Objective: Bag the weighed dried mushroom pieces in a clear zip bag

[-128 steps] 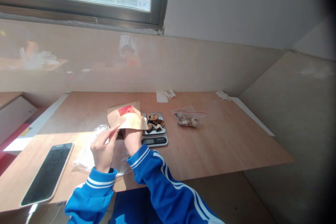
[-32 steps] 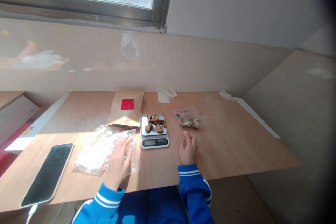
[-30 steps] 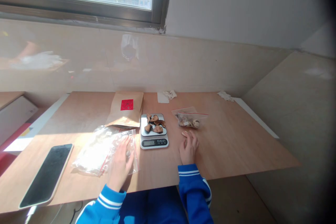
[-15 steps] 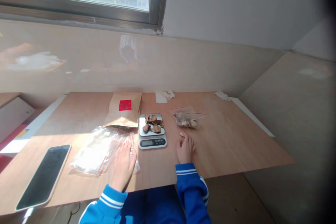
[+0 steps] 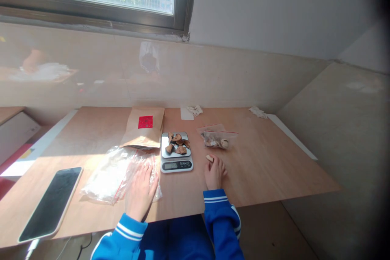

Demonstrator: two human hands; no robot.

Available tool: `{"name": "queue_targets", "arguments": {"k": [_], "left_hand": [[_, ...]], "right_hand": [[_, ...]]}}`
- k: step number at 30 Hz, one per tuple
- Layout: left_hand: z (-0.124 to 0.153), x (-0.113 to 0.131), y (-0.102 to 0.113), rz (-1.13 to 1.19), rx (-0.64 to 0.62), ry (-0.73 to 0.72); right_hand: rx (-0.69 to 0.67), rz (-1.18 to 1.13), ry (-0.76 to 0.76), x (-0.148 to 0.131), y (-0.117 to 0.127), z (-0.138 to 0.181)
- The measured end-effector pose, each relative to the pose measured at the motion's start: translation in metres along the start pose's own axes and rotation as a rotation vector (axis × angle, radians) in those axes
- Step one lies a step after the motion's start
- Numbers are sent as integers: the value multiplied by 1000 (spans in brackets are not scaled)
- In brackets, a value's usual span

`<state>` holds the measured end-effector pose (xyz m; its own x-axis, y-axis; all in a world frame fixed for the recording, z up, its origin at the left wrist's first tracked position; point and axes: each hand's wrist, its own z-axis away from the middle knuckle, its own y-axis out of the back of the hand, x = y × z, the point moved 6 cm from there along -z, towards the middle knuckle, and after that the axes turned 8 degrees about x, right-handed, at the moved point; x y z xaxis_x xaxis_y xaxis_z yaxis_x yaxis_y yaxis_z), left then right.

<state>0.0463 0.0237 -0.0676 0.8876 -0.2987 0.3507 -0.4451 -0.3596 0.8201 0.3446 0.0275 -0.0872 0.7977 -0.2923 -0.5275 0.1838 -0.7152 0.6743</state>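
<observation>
A person's left hand (image 5: 141, 189) is lying flat on clear zip bags (image 5: 105, 176), fingers extended, while the right hand (image 5: 215, 174) is pinching a small pale piece (image 5: 209, 157) right of a digital kitchen scale (image 5: 177, 162). Dried mushroom slices (image 5: 181, 150) are resting on the platform; a kraft paper pouch (image 5: 146, 135) is lying farther left.

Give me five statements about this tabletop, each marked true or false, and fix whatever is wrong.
1. Brown dried pieces lie on the scale. True.
2. The right hand rests on the clear plastic bags. False: the left hand does; the other is right of the scale, a small pale piece at its fingertips.
3. The paper bag bears a red label. True.
4. The phone lies right of the scale. False: it lies at the far left, beyond the clear plastic bags.
5. The paper bag stands upright. False: it lies flat.
</observation>
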Motion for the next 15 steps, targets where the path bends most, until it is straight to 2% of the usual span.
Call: {"name": "queue_targets", "arguments": {"k": [4,6,10,15], "left_hand": [[-15,-9,2,118,24,117],[-30,-9,2,156,-4,116],[-67,-15,-1,84,-78,148],[-92,-33,-4,-35,-90,318]], "right_hand": [[-12,5,-4,-1,0,0],[-10,0,-6,-1,0,-1],[-5,-11,-9,-2,0,-1],[-5,-1,-3,-2,0,-1]]}}
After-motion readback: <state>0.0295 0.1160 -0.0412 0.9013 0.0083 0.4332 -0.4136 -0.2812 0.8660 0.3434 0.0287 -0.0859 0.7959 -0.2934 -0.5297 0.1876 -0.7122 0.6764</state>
